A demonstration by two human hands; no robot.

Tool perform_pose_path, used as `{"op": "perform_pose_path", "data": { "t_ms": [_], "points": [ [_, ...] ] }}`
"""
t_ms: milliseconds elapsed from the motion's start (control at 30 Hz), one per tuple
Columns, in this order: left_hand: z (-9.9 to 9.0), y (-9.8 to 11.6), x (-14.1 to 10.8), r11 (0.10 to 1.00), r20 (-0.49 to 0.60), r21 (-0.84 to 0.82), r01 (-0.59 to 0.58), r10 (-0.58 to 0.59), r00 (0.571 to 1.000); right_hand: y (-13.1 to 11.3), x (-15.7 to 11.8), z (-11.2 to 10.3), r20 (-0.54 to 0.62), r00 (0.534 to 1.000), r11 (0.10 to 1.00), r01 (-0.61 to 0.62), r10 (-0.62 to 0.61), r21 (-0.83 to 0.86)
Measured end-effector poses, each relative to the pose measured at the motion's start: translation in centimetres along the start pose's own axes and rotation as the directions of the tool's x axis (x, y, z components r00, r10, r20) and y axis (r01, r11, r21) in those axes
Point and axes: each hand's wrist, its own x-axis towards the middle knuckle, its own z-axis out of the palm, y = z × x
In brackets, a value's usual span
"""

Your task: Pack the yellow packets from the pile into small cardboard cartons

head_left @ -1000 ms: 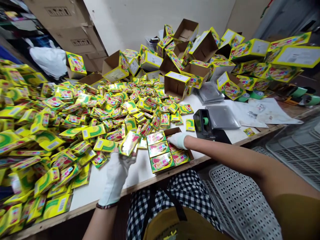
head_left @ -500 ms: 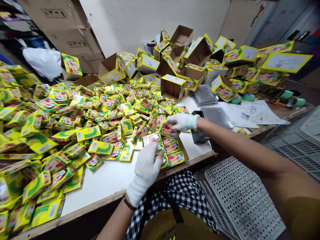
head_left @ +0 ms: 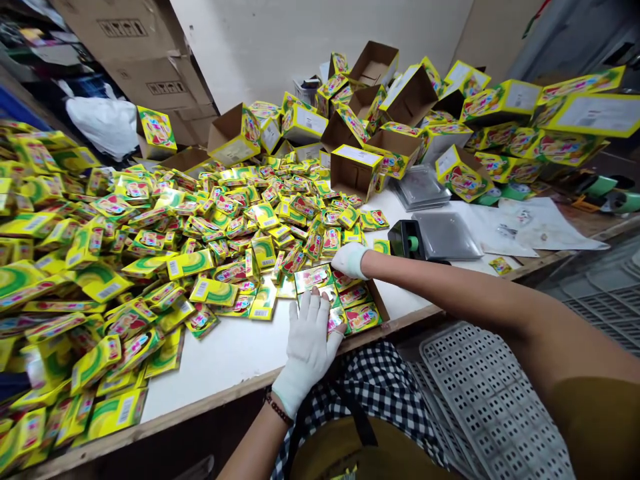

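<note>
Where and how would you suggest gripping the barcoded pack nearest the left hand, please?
Pinch the pack by its barcoded end, probably coming from the near side: it is a flat oblong, that end faces bare tabletop, and other packs crowd its far end.

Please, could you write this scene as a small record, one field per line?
Left hand: gloved, fingers spread over small packs in a carton
Right hand: gloved, at the carton's far end; fingertips hidden
Carton: open, packs in two columns
Loose packs: large heap, mostly left of the carton
Tape dispenser: beyond the right forearm, partly hidden
Printed boxes: piled behind
</note>
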Motion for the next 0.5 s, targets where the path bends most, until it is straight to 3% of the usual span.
{"op": "perform_pose_path", "data": {
  "t_ms": [267, 500],
  "points": [
    [-0.3, 0.3, -0.3, 0.999, -0.022, -0.025, 0.037, -0.038, 0.999, -0.3, -0.7, -1.9, 0.002, 0.994, 0.994, -0.111, 0.111, 0.007],
    [-0.7, 0.4, -0.1, 0.997, -0.009, -0.028, 0.071, -0.072, 0.997, 0.4, -0.7, -1.2, 0.032, 0.991, 0.989, -0.134, 0.132, 0.065]
  ]
}}
